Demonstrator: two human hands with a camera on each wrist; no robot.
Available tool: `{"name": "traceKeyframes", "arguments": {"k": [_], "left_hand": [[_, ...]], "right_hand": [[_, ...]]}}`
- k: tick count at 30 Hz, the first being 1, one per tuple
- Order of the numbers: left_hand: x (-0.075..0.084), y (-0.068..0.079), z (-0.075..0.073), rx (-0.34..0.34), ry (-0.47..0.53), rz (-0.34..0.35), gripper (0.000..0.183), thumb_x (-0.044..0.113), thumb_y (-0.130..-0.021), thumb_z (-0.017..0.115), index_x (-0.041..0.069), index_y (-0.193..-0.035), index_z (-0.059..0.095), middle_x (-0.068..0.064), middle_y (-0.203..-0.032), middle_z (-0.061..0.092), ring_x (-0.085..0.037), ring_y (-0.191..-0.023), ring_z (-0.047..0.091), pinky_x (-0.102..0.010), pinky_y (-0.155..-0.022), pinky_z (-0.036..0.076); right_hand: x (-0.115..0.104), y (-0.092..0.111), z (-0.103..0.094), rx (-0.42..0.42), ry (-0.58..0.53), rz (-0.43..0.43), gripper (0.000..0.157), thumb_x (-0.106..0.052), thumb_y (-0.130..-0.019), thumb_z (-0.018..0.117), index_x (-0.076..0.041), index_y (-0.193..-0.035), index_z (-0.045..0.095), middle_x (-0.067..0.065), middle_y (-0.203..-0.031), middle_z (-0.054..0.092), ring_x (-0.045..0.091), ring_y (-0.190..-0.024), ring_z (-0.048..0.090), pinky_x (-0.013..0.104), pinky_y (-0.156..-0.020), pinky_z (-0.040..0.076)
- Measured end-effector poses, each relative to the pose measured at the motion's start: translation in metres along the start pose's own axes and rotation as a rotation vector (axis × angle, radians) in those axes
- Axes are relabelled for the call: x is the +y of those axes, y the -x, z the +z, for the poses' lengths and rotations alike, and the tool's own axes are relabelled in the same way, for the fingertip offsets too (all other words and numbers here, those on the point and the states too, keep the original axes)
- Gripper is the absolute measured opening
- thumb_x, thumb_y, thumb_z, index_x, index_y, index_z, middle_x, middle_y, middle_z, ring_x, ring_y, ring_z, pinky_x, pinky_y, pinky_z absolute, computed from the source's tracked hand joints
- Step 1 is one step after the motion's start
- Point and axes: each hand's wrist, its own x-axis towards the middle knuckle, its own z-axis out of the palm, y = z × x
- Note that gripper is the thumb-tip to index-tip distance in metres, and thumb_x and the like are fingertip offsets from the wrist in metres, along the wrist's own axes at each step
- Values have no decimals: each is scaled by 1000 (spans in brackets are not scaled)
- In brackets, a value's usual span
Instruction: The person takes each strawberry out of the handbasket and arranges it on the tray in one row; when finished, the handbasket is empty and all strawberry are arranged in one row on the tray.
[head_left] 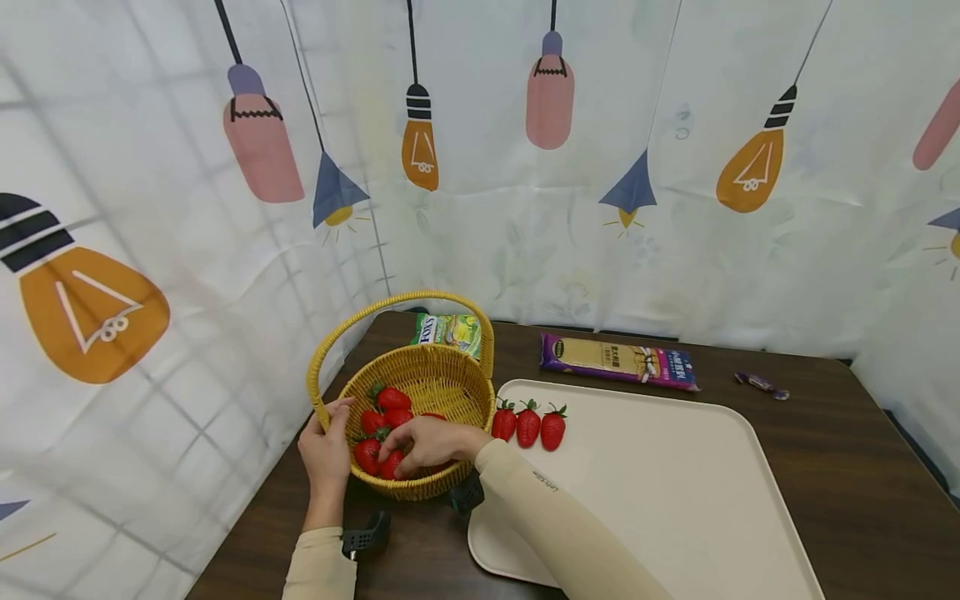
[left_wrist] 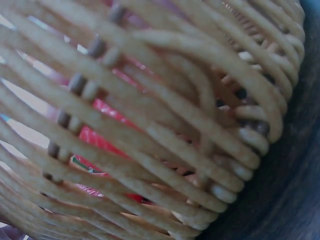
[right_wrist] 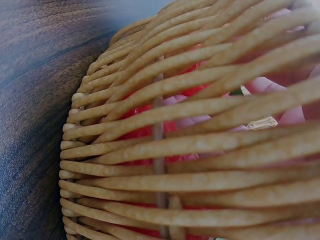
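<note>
A yellow woven basket [head_left: 450,392] with a tall arched handle stands on the left of the table, several red strawberries [head_left: 393,398] inside it. My left hand [head_left: 327,446] grips its left rim at the foot of the handle. Over the front rim reaches my right hand [head_left: 431,442], thumb and fingertips pinching a strawberry [head_left: 391,464] in the basket. Close up in the left wrist view, the basket's weave [left_wrist: 165,125] shows red strawberry behind it. Through the weave [right_wrist: 200,150] in the right wrist view, fingers [right_wrist: 290,112] appear beside red fruit.
Right of the basket lies a cream tray [head_left: 637,492], three strawberries [head_left: 528,425] lined up at its upper left. Behind it is a purple noodle packet [head_left: 618,361], with a small wrapped candy [head_left: 762,385] farther right. A green FOX'S bag [head_left: 450,331] sits behind the basket.
</note>
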Motion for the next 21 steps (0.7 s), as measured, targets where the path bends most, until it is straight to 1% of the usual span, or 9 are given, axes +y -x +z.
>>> {"name": "traceKeyframes", "arguments": {"k": [6, 8, 13, 15, 17, 21], "left_hand": [[2, 0, 2, -5, 14, 1, 23, 13, -98, 59, -9, -98, 65, -26, -114, 66, -2, -100, 57, -21, -86, 37], [1, -1, 2, -2, 19, 0, 23, 13, -98, 59, -9, -96, 65, -26, -113, 66, -2, -99, 57, -22, -85, 37], [-1, -1, 2, 9, 19, 12, 23, 13, -98, 58, -9, -94, 64, -26, -113, 67, -2, -98, 57, -22, -83, 36], [-1, -1, 2, 14, 18, 16, 24, 13, -98, 58, -9, -93, 63, -27, -113, 66, -2, -98, 57, -22, -83, 37], [-1, -1, 2, 16, 16, 15, 23, 13, -98, 58, -10, -93, 63, -27, -113, 66, -3, -97, 57, -22, -81, 36], [1, 0, 3, 19, 11, 10, 23, 12, -98, 58, -10, -92, 63, -27, -113, 66, -2, -95, 57, -23, -79, 36]], "right_hand": [[2, 0, -1, 4, -39, -4, 20, -7, -83, 74, -15, -101, 70, -8, -89, 65, 9, -75, 53, 23, -68, 46], [2, 0, -1, 6, -27, -10, 20, -8, -83, 74, -16, -100, 69, -8, -88, 65, 9, -73, 52, 23, -66, 46], [1, 0, -2, -22, 31, -51, 25, -10, -84, 74, -16, -107, 69, -8, -92, 64, 8, -75, 51, 21, -67, 46], [-1, 1, -2, -30, 37, -58, 26, -10, -84, 74, -15, -109, 69, -7, -93, 64, 8, -75, 51, 21, -68, 46], [-1, 1, -1, -18, 43, -56, 25, -10, -84, 74, -15, -109, 69, -8, -91, 64, 8, -76, 51, 21, -68, 46], [-1, 1, -1, 44, 36, -65, 22, -10, -85, 74, -16, -105, 70, -9, -91, 63, 7, -77, 51, 21, -69, 46]]}}
